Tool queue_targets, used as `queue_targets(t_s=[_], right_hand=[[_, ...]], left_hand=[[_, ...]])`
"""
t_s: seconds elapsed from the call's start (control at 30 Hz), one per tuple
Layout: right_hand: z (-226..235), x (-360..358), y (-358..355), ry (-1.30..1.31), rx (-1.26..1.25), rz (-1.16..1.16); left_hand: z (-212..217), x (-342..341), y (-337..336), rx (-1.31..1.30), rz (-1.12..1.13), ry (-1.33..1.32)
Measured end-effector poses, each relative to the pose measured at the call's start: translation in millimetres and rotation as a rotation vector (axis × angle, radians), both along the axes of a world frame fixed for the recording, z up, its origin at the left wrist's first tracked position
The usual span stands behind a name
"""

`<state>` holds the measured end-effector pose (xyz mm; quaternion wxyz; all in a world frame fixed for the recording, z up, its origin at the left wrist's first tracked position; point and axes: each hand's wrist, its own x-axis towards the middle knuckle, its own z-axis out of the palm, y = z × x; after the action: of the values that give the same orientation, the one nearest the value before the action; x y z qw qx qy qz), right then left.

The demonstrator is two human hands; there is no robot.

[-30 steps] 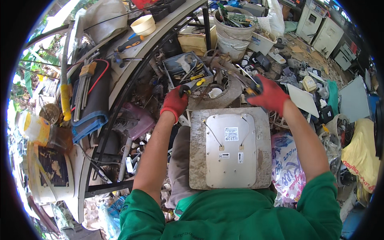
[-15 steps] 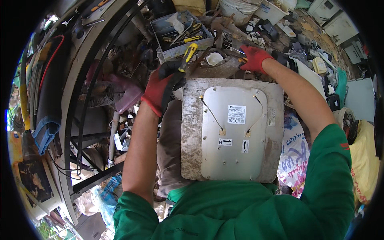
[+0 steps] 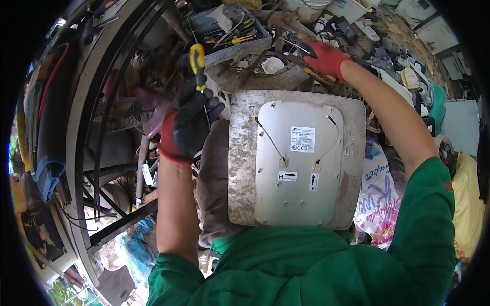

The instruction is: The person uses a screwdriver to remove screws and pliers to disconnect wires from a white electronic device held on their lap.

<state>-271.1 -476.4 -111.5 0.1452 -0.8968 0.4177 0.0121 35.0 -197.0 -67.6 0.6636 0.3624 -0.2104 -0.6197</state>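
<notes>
A flat antenna-like panel (image 3: 245, 168) lies across my lap, its weathered plate bearing a smooth metal cover (image 3: 301, 204) with two short cables. In a red and black glove, my left hand (image 3: 191, 122) is closed around a screwdriver (image 3: 197, 64). Its yellow and black handle points up and its thin shaft runs down past the fingers. Beyond the panel's far right corner, my red-gloved right hand (image 3: 326, 58) is closed on a tool with a thin metal shaft (image 3: 295, 46); its grip is hidden. Orange and black handles (image 3: 319, 76) show just below that hand; whether it holds them is unclear.
A grey metal toolbox (image 3: 229, 53) with several tools stands ahead. Nearby is a small white bowl (image 3: 272, 65). At left rises a metal frame (image 3: 84, 102); scrap and a printed plastic bag (image 3: 377, 194) lie at right.
My left hand has drawn back toward me and left, turning so the screwdriver's handle stands up. The right hand has turned, its tool's shaft now pointing farther up and left. The panel has shifted slightly.
</notes>
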Motion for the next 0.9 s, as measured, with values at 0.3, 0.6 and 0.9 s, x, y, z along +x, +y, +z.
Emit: queue_targets(t_s=[0.3,0.6,0.9], right_hand=[[27.7,140.4,-20.6,0.119,-0.379,0.227],[92.4,149.8,55.6,-0.417,-0.130,0.200],[146.8,-3.8,267.0,-0.716,0.482,0.425]], left_hand=[[10.3,-13.3,53.8,0.063,0.062,0.087],[26.2,-41.0,88.8,-0.050,0.005,-0.055],[36.3,-82.3,107.1,-0.107,-0.313,-0.476]])
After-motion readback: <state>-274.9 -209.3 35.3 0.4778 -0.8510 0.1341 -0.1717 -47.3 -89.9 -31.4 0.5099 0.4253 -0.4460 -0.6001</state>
